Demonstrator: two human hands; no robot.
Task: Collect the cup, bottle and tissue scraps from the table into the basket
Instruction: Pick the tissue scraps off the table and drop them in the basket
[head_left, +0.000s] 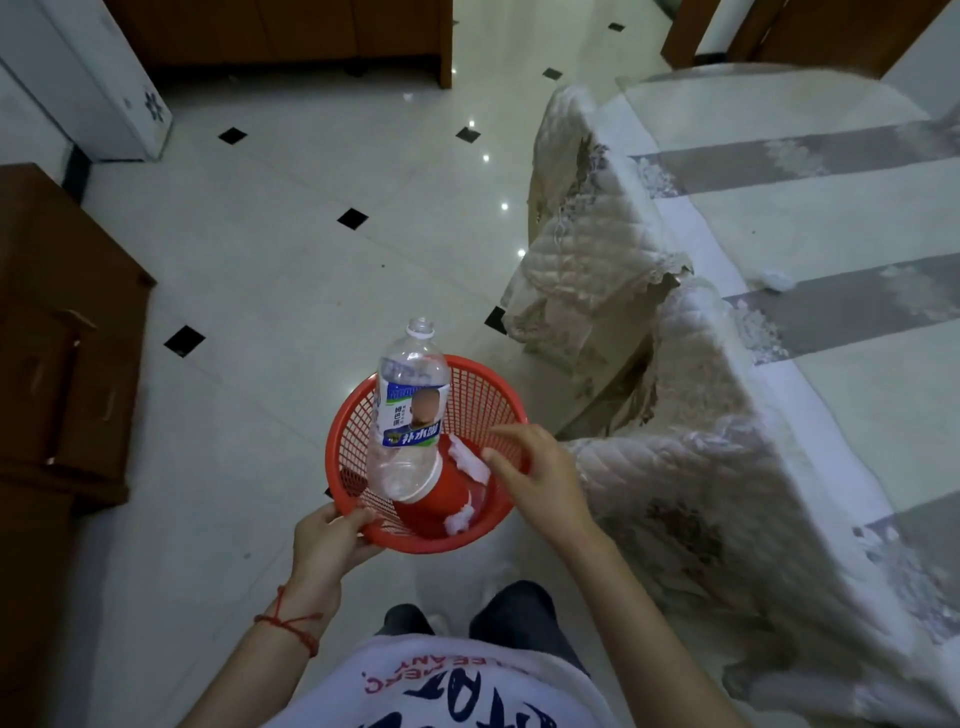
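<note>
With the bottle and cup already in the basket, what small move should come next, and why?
Probably reach the right hand to the small white tissue wad on the striped tablecloth. The red mesh basket, held by the left hand, already holds the clear plastic bottle, red cup and scraps.

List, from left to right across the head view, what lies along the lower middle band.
Brown cabinet → left hand gripping the basket rim → bottle standing in the red cup → right hand, open over the basket → cloth-covered table.
</note>
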